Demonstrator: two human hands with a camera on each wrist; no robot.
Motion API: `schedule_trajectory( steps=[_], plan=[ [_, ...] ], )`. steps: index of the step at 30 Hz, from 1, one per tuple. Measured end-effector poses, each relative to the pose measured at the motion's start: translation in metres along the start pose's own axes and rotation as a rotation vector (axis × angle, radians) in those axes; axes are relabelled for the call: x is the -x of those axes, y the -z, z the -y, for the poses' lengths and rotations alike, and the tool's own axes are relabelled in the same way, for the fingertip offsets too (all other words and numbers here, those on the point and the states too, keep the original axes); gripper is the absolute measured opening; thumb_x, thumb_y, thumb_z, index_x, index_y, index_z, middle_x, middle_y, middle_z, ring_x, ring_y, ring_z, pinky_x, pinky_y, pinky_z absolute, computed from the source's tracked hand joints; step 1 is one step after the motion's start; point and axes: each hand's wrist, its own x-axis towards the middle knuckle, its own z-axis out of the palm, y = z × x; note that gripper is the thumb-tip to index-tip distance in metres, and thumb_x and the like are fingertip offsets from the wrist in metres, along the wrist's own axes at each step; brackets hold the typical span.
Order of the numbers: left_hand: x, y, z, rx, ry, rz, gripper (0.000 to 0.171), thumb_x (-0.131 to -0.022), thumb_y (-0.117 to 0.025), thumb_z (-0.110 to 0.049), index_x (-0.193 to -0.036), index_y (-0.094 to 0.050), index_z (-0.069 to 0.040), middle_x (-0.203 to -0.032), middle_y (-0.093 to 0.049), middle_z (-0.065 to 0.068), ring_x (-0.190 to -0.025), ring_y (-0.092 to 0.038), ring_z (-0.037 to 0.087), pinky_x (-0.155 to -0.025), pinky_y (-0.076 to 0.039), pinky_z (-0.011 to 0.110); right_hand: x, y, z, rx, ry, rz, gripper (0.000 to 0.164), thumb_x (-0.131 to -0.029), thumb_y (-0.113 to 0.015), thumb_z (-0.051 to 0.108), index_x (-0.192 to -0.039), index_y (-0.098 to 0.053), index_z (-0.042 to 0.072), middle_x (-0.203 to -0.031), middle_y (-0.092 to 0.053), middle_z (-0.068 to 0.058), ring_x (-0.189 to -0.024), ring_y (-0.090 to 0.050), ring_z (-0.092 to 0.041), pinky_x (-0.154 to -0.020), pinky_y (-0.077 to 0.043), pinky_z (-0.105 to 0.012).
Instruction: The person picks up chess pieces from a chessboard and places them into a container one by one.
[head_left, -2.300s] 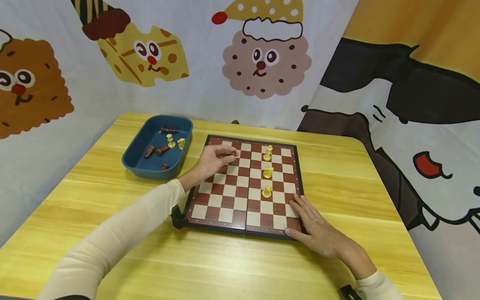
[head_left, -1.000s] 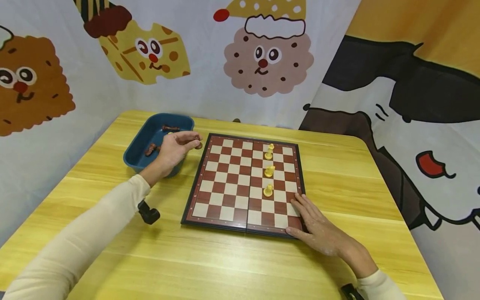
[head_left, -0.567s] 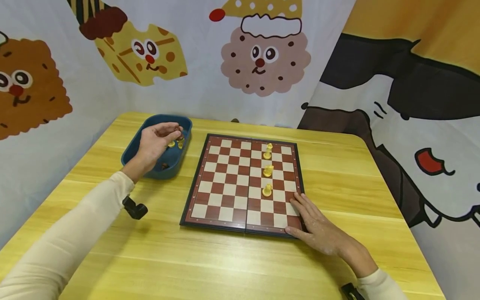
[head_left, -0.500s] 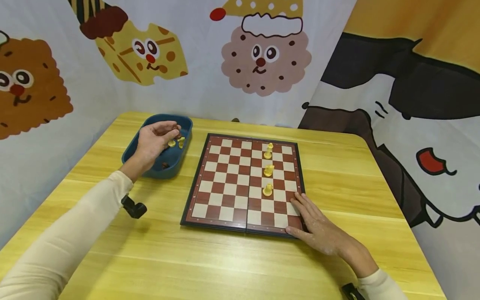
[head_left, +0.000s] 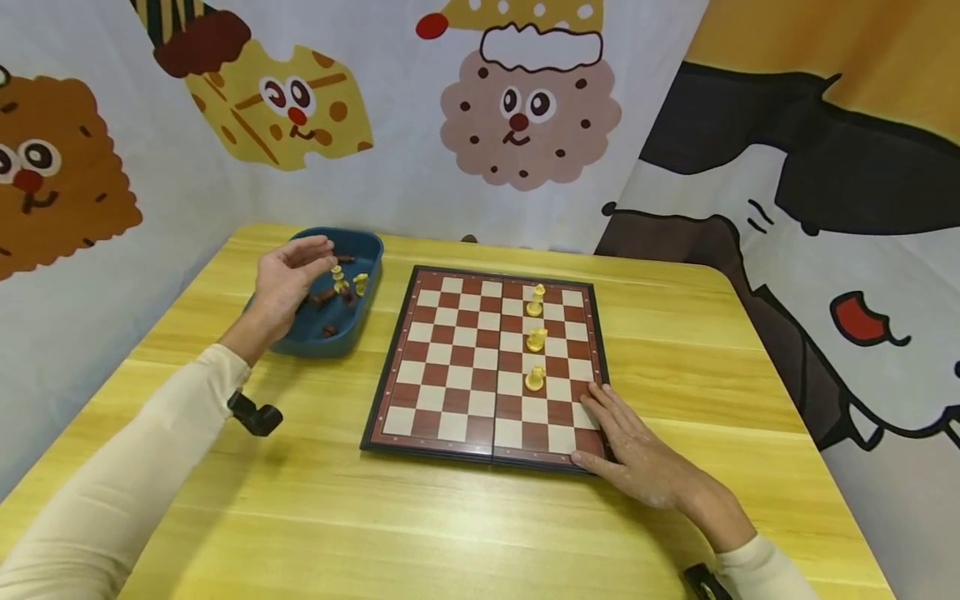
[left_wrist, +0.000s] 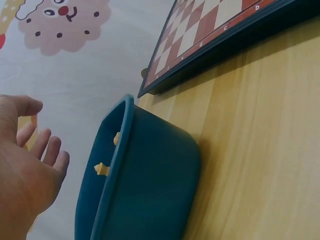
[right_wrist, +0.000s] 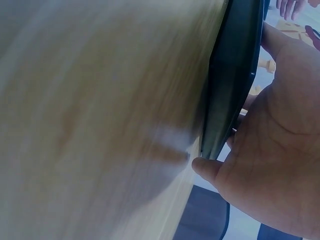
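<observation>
My left hand (head_left: 282,282) hovers above the left side of the blue bin (head_left: 315,343), with thumb and fingers apart and nothing between them; the left wrist view shows the same bare left hand (left_wrist: 30,165). Inside the bin lie brown chess pieces (head_left: 324,297), a yellow chess piece (head_left: 339,278) and a yellow knight (head_left: 361,283). My right hand (head_left: 637,454) rests on the near right corner of the chessboard (head_left: 450,400), fingers extended along its edge. Three yellow chess pieces stand in a column on the board's right half: one tall (head_left: 535,300), a knight (head_left: 536,339) and a shorter one (head_left: 534,378).
The board and bin sit on a yellow wood-grain table (head_left: 420,533), the bin left of the board with a narrow gap between. A cartoon-printed cloth (head_left: 405,200) hangs right behind the table. Black wrist mounts (head_left: 255,414) stick out below the wrists.
My left hand has carried a small brown chess piece from the board leftward to the bin and let it go there. It has since drawn slightly left. The right hand has stayed put.
</observation>
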Motion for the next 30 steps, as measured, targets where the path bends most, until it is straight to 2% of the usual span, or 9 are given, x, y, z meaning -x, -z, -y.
schedule_trajectory(
  steps=[6,13,18,21,24,30],
  plan=[
    [0.004,-0.002,0.003,0.03,-0.022,0.056,0.034,-0.097,-0.069,-0.001,-0.129,-0.063,0.008,-0.112,-0.072,0.001,-0.103,-0.065,0.011,-0.086,-0.053,0.018,0.0,-0.001,0.0,-0.002,-0.008,0.004,0.089,-0.1,-0.055,0.06,-0.162,-0.022,0.006,-0.169,-0.006,-0.012,-0.154,-0.001,-0.034,-0.117,-0.019,-0.062],
    [0.004,-0.011,0.004,-0.006,0.003,0.084,0.025,-0.098,-0.069,-0.007,-0.123,-0.07,-0.005,-0.114,-0.073,0.003,-0.096,-0.069,0.009,-0.076,-0.056,0.02,0.0,0.0,0.0,-0.005,-0.012,0.013,0.089,-0.1,-0.054,0.06,-0.162,-0.021,0.006,-0.169,-0.005,-0.011,-0.154,0.0,-0.033,-0.117,-0.019,-0.063],
    [0.002,-0.022,0.003,0.006,-0.007,0.13,0.027,-0.099,-0.068,-0.007,-0.125,-0.068,-0.001,-0.119,-0.071,0.01,-0.104,-0.067,0.013,-0.084,-0.055,0.021,0.0,0.002,0.0,-0.005,-0.012,0.019,0.089,-0.1,-0.054,0.061,-0.163,-0.02,0.007,-0.169,-0.005,-0.011,-0.154,-0.001,-0.033,-0.117,-0.02,-0.063],
    [0.003,-0.028,0.005,-0.022,-0.009,0.144,0.027,-0.099,-0.068,-0.007,-0.126,-0.068,-0.001,-0.121,-0.069,0.013,-0.106,-0.067,0.015,-0.087,-0.056,0.025,-0.001,0.002,0.0,-0.003,-0.011,0.024,0.089,-0.1,-0.054,0.06,-0.163,-0.02,0.007,-0.169,-0.005,-0.011,-0.154,-0.001,-0.033,-0.117,-0.02,-0.063],
    [0.004,-0.034,0.007,-0.045,-0.01,0.167,0.028,-0.1,-0.067,-0.008,-0.127,-0.068,-0.002,-0.122,-0.069,0.013,-0.105,-0.067,0.014,-0.088,-0.056,0.027,0.0,0.003,0.0,-0.005,-0.013,0.028,0.089,-0.1,-0.053,0.06,-0.163,-0.02,0.007,-0.17,-0.005,-0.011,-0.154,-0.001,-0.033,-0.117,-0.02,-0.063],
    [0.004,-0.043,0.009,-0.012,-0.031,0.221,0.027,-0.1,-0.066,-0.006,-0.127,-0.067,0.001,-0.118,-0.07,0.009,-0.104,-0.067,0.012,-0.089,-0.055,0.026,-0.001,0.003,0.0,0.001,-0.01,0.029,0.089,-0.1,-0.054,0.061,-0.163,-0.02,0.007,-0.169,-0.005,-0.011,-0.154,-0.001,-0.033,-0.117,-0.02,-0.062]
  ],
)
